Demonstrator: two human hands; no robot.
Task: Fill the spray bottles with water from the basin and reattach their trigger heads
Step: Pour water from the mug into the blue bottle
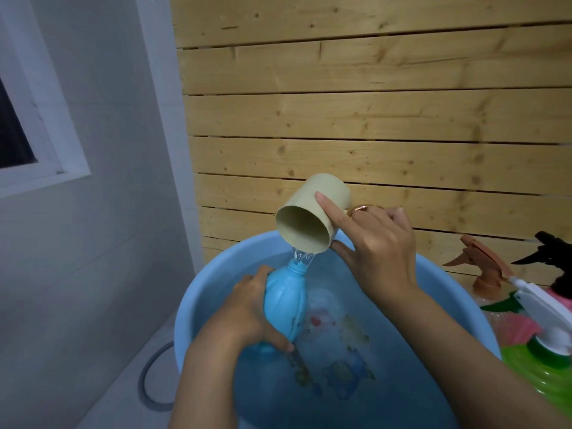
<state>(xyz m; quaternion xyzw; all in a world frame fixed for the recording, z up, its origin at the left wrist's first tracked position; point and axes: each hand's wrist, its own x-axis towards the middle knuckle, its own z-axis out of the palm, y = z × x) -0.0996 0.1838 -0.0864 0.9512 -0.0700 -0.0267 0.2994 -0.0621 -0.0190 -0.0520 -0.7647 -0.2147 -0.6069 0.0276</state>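
A light blue spray bottle [286, 297] without its trigger head stands tilted in the water of the blue basin [445, 275]. My left hand [247, 311] grips the bottle around its body. My right hand [376, 247] holds a beige cup [312, 218] by its side and handle, tipped mouth-down above the bottle. A stream of water [301, 258] falls from the cup onto the bottle's open neck.
At the right stand other spray bottles: an orange trigger head [478, 264], a black trigger head [554, 257], a white trigger head [538, 308] on a green bottle [538, 370]. A wooden slat wall [371, 119] is behind. A grey hose [151, 379] lies on the floor left.
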